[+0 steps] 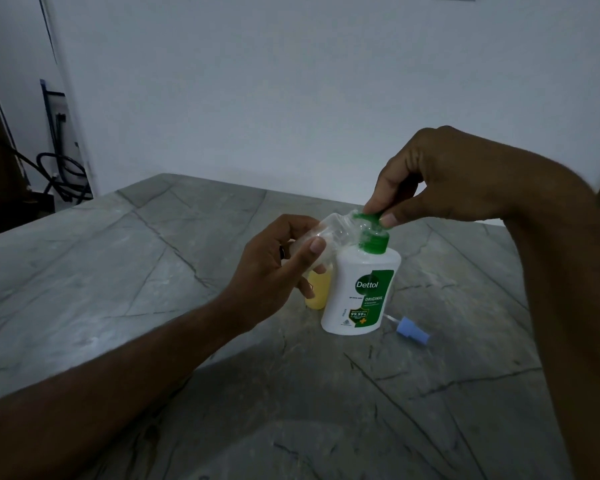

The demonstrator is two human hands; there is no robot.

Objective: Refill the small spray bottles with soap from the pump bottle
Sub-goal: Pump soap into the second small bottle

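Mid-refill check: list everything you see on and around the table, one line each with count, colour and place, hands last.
Pump bottle: one, white with green label and green pump top, upright at table centre.
Empty spray bottle: one, clear, tilted, its mouth at the pump spout.
Filled bottle: one, yellow contents, standing behind the pump bottle, partly hidden.
Spray cap: one, pale blue with a clear tube, lying right of the pump bottle.
Table: one, grey marbled with dark veins.
Cables: dark, on the floor at far left.
Wall: white, behind the table.
Left hand: holds the empty spray bottle.
Right hand: fingers pinch the green pump top.
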